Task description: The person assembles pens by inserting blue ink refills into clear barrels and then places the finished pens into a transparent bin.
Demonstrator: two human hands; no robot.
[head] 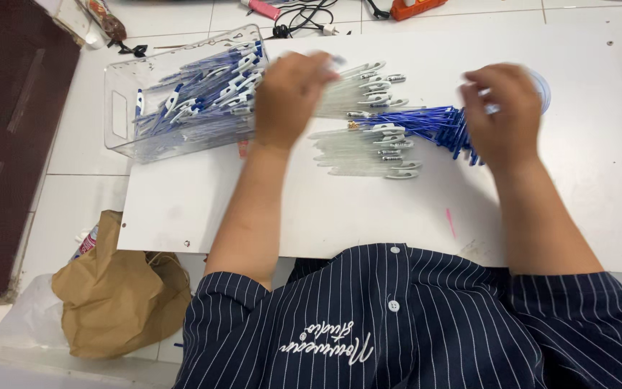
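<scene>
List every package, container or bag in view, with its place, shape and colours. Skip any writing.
Clear plastic bin: upper left, beside the left hand, rectangular, full of blue and white pens.
Brown paper bag: on the floor at lower left, crumpled.
Clear plastic bag: left of the paper bag, whitish and see-through.
Orange case: top edge, partly cut off.

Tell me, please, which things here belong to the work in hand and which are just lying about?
In the work:
left hand
right hand
row of clear plastic pen barrels
bundle of blue refills
clear plastic bin of assembled pens
white board

Lying about:
crumpled brown paper bag
orange tool
black cable
</scene>
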